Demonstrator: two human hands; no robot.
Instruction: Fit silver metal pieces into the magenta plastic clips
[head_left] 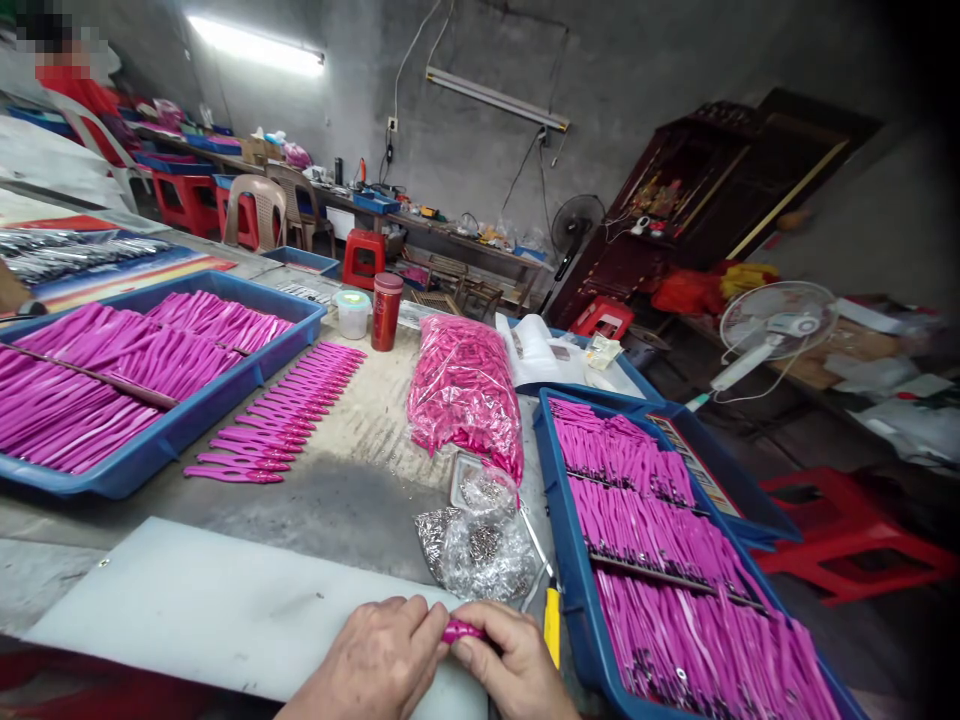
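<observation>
Both my hands meet at the bottom centre over a white board (210, 610). My left hand (379, 660) and my right hand (514, 670) pinch one small magenta plastic piece (463, 631) between their fingertips. Just beyond them lies a clear bag of small metal parts (476, 545) and a yellow-handled tool (550, 600). A big clear bag of magenta pieces (465, 390) stands further back.
A blue tray (577, 590) of magenta pieces sits at the right, another blue tray (187, 420) at the left. A row of magenta pieces (281, 420) lies on the table between. A red canister (386, 312), a white tub (352, 313), fans, red stools and a person at far left are behind.
</observation>
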